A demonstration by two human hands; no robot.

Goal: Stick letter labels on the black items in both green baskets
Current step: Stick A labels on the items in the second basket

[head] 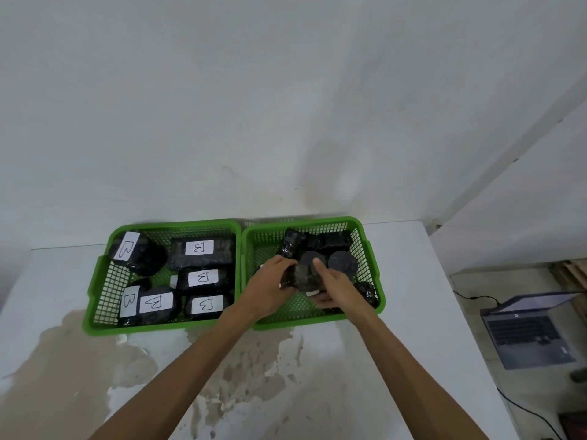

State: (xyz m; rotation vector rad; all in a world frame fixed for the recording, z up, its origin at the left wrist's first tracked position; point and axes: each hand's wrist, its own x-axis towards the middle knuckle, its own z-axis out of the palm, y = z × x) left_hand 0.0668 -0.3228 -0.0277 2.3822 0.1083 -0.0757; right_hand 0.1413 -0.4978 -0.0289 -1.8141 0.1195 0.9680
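Trouble could come from the crinkled wrap: a label pressed onto wrinkles may lift or sit crooked. The left hand [270, 282] and right hand [335, 289] both grasp 1 black packet [301, 276] over the right basket [317, 322], with a white slip [313, 293] beneath. The left basket [133, 327] holds 6 B labels [203, 247]; the right shows about 5 unlabelled packets.
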